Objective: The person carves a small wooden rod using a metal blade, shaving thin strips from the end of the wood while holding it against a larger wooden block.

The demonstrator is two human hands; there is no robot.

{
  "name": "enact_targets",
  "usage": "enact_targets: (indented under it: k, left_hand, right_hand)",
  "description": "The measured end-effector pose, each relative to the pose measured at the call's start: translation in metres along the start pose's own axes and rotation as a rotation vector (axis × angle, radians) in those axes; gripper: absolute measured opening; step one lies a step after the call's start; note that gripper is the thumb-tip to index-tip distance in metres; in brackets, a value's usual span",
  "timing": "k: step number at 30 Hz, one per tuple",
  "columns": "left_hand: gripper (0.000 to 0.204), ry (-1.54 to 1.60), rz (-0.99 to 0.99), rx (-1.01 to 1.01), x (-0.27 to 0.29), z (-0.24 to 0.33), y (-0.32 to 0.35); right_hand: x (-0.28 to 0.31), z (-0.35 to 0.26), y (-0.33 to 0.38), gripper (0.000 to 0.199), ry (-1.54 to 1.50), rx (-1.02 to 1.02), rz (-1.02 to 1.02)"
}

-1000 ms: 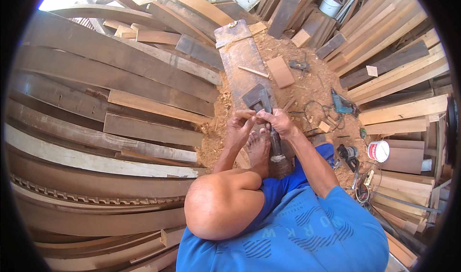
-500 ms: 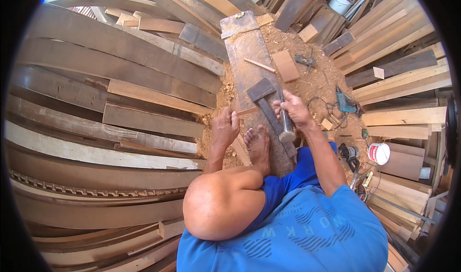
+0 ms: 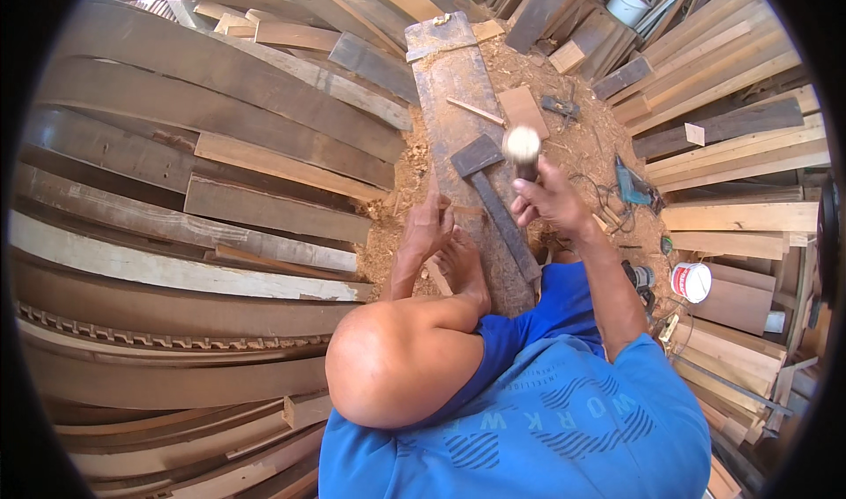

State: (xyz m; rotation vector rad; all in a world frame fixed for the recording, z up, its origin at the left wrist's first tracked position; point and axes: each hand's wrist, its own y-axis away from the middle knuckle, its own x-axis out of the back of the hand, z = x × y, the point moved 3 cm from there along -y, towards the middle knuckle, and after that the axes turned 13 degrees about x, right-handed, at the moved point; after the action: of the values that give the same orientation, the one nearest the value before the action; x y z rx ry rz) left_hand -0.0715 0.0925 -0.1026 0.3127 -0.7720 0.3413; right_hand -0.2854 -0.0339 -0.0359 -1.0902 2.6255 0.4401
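I sit over a long grey plank (image 3: 454, 85) lying on sawdust, my bare foot (image 3: 463, 265) resting on it. My right hand (image 3: 551, 201) is shut on the handle of a mallet, whose pale round head (image 3: 522, 144) is raised and blurred above the plank. My left hand (image 3: 427, 226) grips a thin wooden-handled tool (image 3: 464, 209), probably a chisel, held against the plank's left edge. Between the hands, a dark flat tool with a wide head (image 3: 477, 155) and a long bar lies on the plank.
Curved and straight planks (image 3: 203, 173) are stacked all along the left and the right. A small wood block (image 3: 522, 109), a blue power tool (image 3: 630, 186) with its cord, and a white bucket (image 3: 690, 280) sit on the sawdust at right.
My right hand has lifted the mallet up and away from the plank. My left hand has shifted right onto the plank's edge with the thin tool.
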Motion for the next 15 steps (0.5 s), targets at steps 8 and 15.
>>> enact_targets:
  k: [8,15]
  left_hand:
    - [0.018,-0.127,-0.078,-0.014,-0.006,0.007,0.005]
    - [0.017,-0.132,-0.015,-0.116,-0.005,0.023,0.008]
  right_hand:
    - [-0.016,-0.03,-0.004,0.037,1.177,0.729,0.07]
    - [-0.033,-0.016,-0.02,0.038,0.446,0.408,0.194]
